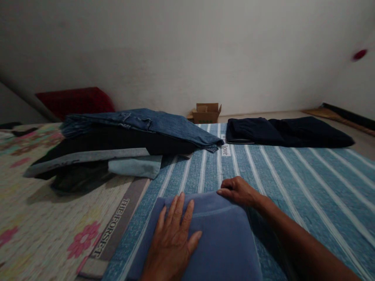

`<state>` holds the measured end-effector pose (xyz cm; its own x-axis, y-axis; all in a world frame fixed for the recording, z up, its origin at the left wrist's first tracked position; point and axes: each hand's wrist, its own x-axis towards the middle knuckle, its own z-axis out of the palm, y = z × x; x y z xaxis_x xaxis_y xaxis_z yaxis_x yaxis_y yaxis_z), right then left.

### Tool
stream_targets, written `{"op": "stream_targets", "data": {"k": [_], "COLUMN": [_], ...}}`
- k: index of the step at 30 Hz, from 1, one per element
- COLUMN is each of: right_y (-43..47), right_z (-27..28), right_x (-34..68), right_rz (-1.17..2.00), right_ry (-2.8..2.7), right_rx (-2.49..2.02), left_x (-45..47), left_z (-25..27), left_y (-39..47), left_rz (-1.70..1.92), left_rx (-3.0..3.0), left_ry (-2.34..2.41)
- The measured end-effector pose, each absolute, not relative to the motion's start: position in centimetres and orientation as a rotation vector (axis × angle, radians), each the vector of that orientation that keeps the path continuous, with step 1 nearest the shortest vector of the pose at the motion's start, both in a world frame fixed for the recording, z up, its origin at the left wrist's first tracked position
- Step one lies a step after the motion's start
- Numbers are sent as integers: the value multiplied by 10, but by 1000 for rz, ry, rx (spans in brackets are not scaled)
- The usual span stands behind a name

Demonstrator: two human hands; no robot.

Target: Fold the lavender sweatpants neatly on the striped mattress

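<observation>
A folded blue garment [222,242] lies in front of me on a blue sheet with white stripes. Flat on its left part rests my left hand [174,236], fingers stretched out and thumb apart. My right hand [238,191] is at the garment's far edge, right of the middle, with thumb and fingers pinching the cloth there. A seam line runs across the garment just below that far edge. The lower end of the garment passes out of the picture.
Left of centre lies a pile of clothes with blue jeans [170,125] on top. Folded dark navy trousers [287,130] lie at the far right of the striped sheet [295,187]. Beyond the bed are a cardboard box [206,115] and a red object [77,101] by the wall.
</observation>
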<state>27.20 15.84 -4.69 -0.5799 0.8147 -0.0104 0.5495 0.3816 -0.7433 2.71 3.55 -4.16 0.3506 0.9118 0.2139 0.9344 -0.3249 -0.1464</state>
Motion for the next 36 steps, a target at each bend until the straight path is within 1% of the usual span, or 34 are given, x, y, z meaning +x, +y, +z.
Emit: {"op": "stream_targets", "data": {"k": [7,10,13,18,20,22,25,32,36], "right_y": [152,154,157,162,164,165,165,154,147], "right_z": [-38,-37,-35,-32,-34,-36,-39,-38,-40], "right_x": [265,263,264,266,265,263,258,252,250], "right_rz": [575,509,609,919,977,970,831,293,140], "right_ry": [-2494,-2495,-2465,-2390,-2389,-2412,-2485,-2624,-2647], "right_rx": [-1397,-1454,-1419,-1169,-1131,-1143,-1229,-1409,-1488], "left_x": [41,44,44,45,45,44,43,43,44], "left_z": [-22,-14,-10,-9,-10,-11,-10,-5,-5], "left_y": [41,42,41,39,39,38,37,38,37], "left_rz": [197,269,277,236,192,165,183,213,206], "left_rx": [-2465,-2480,-2488,-2502,-2502,-2498,-2505,-2511,-2540], "left_ry": [-2063,-2153,-2183,-2208,-2208,-2214,-2242,-2334,-2337]}}
